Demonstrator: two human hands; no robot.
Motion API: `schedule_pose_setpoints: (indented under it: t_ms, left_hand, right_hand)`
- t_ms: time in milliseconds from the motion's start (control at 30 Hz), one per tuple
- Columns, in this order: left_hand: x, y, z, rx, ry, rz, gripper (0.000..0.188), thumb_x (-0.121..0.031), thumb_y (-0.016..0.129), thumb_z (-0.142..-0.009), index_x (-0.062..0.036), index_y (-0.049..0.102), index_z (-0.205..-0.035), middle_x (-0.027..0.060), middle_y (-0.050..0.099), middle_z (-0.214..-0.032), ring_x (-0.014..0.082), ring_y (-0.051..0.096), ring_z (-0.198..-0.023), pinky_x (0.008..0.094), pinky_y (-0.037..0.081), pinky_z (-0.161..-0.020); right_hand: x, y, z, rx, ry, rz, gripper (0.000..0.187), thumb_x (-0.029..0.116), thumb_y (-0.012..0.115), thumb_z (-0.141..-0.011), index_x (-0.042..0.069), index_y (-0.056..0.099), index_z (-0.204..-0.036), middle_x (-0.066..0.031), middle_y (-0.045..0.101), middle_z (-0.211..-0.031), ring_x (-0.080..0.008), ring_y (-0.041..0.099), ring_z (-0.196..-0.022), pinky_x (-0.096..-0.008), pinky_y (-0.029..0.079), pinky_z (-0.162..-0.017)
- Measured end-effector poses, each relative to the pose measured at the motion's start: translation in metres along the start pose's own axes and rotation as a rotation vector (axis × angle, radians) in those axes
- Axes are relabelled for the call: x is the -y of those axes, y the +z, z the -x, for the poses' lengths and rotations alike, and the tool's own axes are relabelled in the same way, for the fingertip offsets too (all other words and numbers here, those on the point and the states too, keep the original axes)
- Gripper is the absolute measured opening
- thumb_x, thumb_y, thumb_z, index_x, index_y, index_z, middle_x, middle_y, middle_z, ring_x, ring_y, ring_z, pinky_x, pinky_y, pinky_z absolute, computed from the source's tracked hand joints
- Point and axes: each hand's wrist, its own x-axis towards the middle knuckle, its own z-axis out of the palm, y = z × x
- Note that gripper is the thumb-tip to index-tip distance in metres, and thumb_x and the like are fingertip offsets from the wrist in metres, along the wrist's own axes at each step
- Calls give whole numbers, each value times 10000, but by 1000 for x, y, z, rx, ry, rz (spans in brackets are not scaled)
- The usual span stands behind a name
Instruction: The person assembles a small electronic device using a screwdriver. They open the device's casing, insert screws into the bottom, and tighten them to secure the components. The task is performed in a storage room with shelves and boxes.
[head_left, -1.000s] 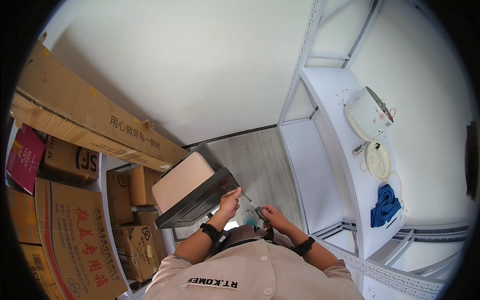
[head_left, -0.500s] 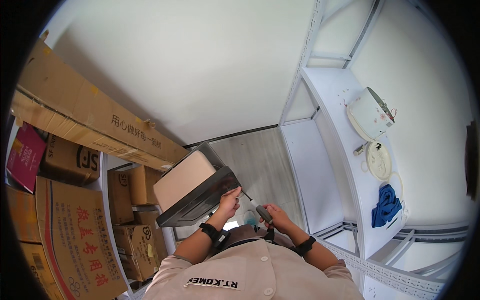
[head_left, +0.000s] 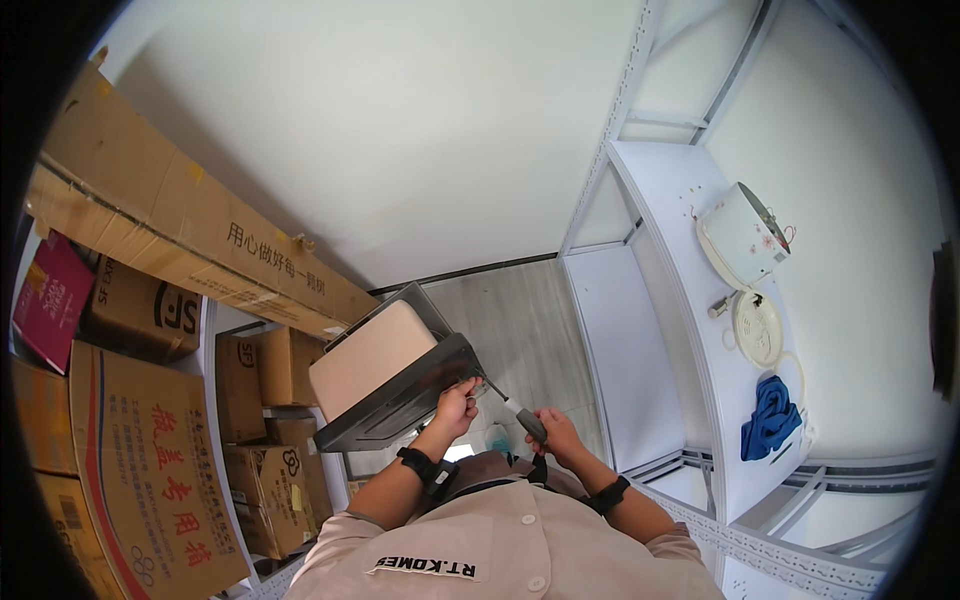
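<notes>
Room between panel [head_left: 400, 392] and shelf [head_left: 625, 330] (screwdriver [head_left: 530, 422] nearside)

To the right I see a white shelf [head_left: 655, 185] in a slotted metal rack [head_left: 800, 565]. On it I make out a floral-printed appliance housing [head_left: 742, 235], a round cream perforated cover [head_left: 757, 330] just beside it, a small metal part [head_left: 718, 307], a crumpled blue cloth [head_left: 770, 418] and tiny scattered bits [head_left: 694, 190]. To the left, I see a second rack [head_left: 211, 400] carrying cardboard cartons [head_left: 170, 470].
</notes>
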Motion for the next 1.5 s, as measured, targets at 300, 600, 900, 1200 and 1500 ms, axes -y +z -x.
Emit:
schedule_pose_setpoints:
  t_ms: [300,600,900,1200,1500]
  left_hand:
    - [3,-4,1,9,-45,66,141,-195,535,-930,-78,609,-955,-51,418,-689,74,347,-548,227,293,-485]
    - [10,-5,1,-15,-61,73,129,-124,537,-905,-41,611,-970,-30,441,-718,78,399,-584,229,341,-511]
    - [18,-14,-8,34,30,16,385,143,396,-775,13,574,-1091,64,547,-923,171,551,-804,296,514,-744]
    - [18,-8,2,56,23,-37,307,111,411,-903,8,536,-1164,92,567,-1054,201,591,-986,288,530,-881]
    - [20,-5,14,-53,81,-36,134,-72,555,-939,-55,557,-1071,70,598,-1017,185,640,-945,207,566,-742]
  right_hand:
    - [-12,5,-1,-70,-217,195,363,307,538,-943,42,442,-1171,-70,561,-832,-138,524,-494,-253,393,-418]
    - [3,-1,6,-1,-17,-6,355,329,466,-970,43,460,-1181,-103,602,-865,-158,560,-516,-268,438,-432]
    - [-6,1,6,11,-144,49,353,251,537,-941,49,439,-1213,-79,588,-840,-128,540,-556,-258,427,-486]
    - [0,-3,11,5,-119,50,332,246,554,-942,53,432,-1184,-85,601,-848,-126,545,-550,-253,426,-484]
    - [-7,-4,15,26,-142,141,351,301,519,-961,50,446,-1195,-90,627,-887,-111,527,-568,-248,427,-509]
